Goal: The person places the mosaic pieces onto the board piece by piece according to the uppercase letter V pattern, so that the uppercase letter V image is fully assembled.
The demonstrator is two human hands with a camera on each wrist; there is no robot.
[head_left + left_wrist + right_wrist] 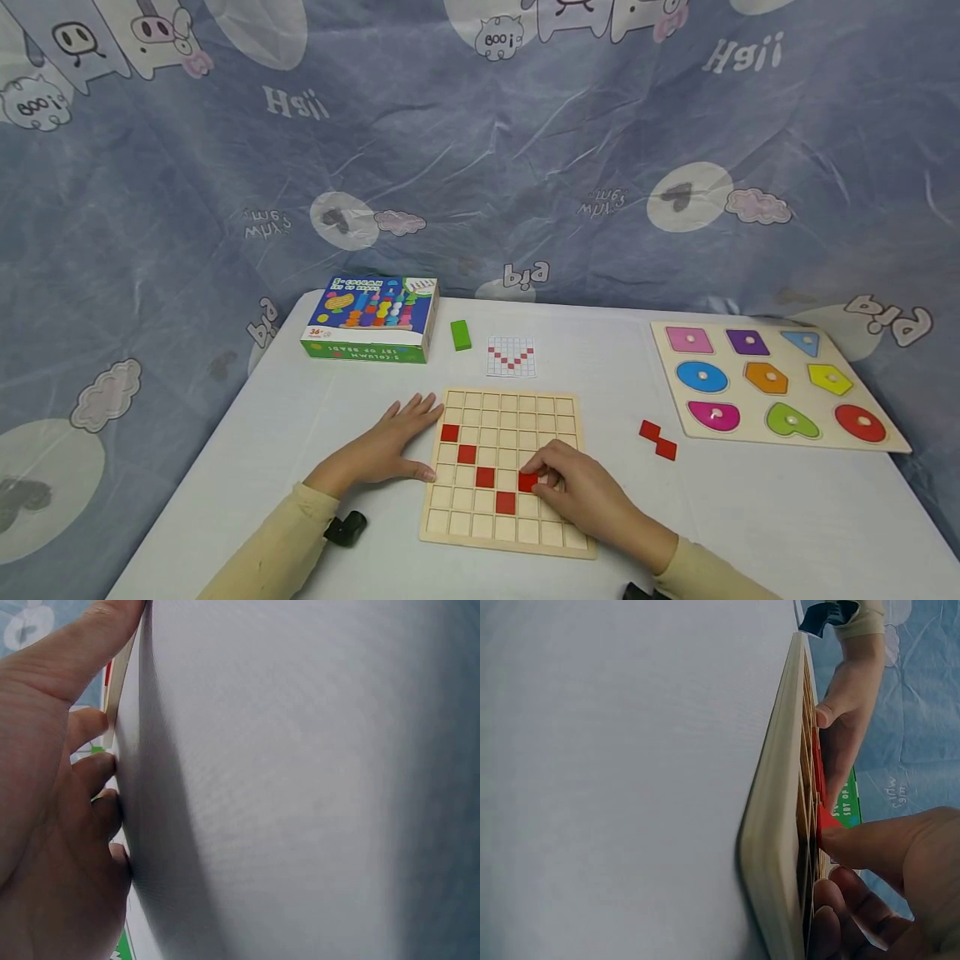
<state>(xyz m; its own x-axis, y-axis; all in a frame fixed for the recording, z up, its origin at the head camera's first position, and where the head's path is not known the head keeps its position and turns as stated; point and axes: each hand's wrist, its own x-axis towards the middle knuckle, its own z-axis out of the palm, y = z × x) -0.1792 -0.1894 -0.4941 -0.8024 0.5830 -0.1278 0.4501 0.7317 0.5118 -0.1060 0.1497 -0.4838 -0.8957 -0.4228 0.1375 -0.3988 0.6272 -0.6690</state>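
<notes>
A wooden grid board (513,552) lies flat on the white table, with several red square tiles (485,477) set in its cells along a diagonal. My right hand (588,492) is over the right half of the board. Its thumb and index finger pinch a red square tile (528,482), partly tilted in the right wrist view, at a cell up and right of the lowest tile. Spread on the table, my left hand (382,450) has its thumb and index fingertip at the board's left edge. Behind the board lies a small card (512,357) printed with a red V on a grid.
Two red tiles (666,450) lie corner to corner right of the board. A shape puzzle board (750,408) occupies the right side. At the back left are a bead-set box (367,321) and a green block (461,335). A patterned cloth (480,167) hangs behind the table.
</notes>
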